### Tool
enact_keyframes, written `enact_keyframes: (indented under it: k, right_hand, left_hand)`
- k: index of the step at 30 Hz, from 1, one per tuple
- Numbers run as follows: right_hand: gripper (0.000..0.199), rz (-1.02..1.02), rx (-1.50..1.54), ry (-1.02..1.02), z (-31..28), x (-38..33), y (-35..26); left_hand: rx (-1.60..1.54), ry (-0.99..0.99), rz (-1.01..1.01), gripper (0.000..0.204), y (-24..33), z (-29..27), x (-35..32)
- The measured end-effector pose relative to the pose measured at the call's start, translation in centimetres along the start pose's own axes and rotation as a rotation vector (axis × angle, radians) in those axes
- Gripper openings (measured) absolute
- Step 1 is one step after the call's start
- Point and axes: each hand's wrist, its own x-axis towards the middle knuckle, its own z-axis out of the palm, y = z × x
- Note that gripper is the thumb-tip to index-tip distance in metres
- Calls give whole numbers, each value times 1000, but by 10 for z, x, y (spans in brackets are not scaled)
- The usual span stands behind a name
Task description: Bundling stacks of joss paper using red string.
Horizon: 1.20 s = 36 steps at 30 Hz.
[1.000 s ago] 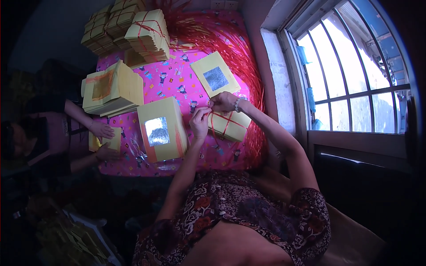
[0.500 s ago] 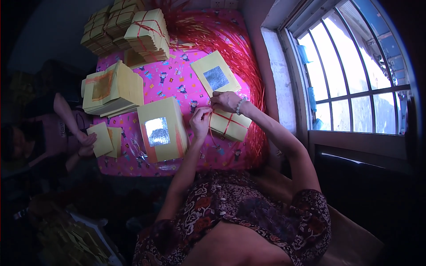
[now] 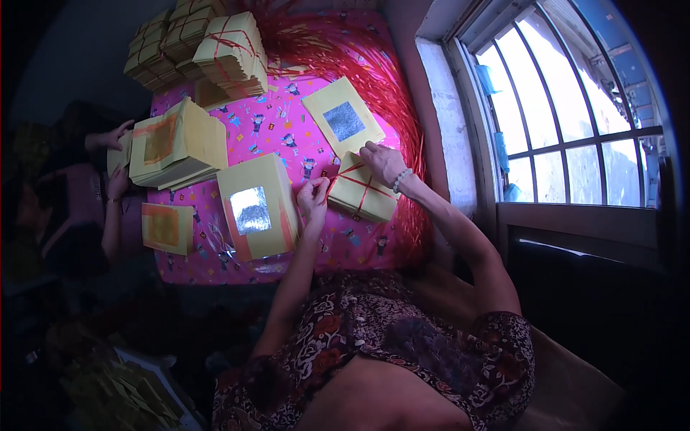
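The tied bundle (image 3: 351,196) is matt yellow paper with dry, plain faces, crossed by a thin red ribbon (image 3: 366,184) that looks like plastic. The loose red strands (image 3: 392,93) behind look like the same slick plastic, catching light in streaks. A silver square (image 3: 343,121) on one yellow sheet has a crinkled, foil-like shine; another silver square (image 3: 249,210) on a paper stack glares almost like a mirror. The pink table covering (image 3: 277,129) appears to be smooth, glossy plastic. The flowered shirt (image 3: 338,323) is soft, matt cloth, and the pale bracelet (image 3: 401,179) is beaded, its material unclear.
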Motion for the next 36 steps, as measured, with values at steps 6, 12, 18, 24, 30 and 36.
enact_keyframes:
  k: [6, 12, 18, 24, 30, 36]
  right_hand:
    - [10, 131, 51, 97, 12, -6, 3]
    - [34, 470, 502, 435, 16, -59, 5]
    - [43, 722, 1056, 198, 41, -91, 8]
    - [33, 378, 839, 472, 1, -88, -19]
    - [48, 189, 652, 509, 36, -105, -47]
    - [63, 630, 1292, 672, 93, -121, -40]
  left_hand:
    - [-40, -33, -88, 16, 1, 3, 7]
    - [-127, -106, -266, 43, 24, 0, -1]
    - [-294, -93, -365, 40, 22, 23, -22]
    - [-400, -170, -109, 20, 10, 1, -24]
    - [-160, -155, -151, 35, -4, -19, -50]
    - [438, -73, 135, 67, 32, -1, -61]
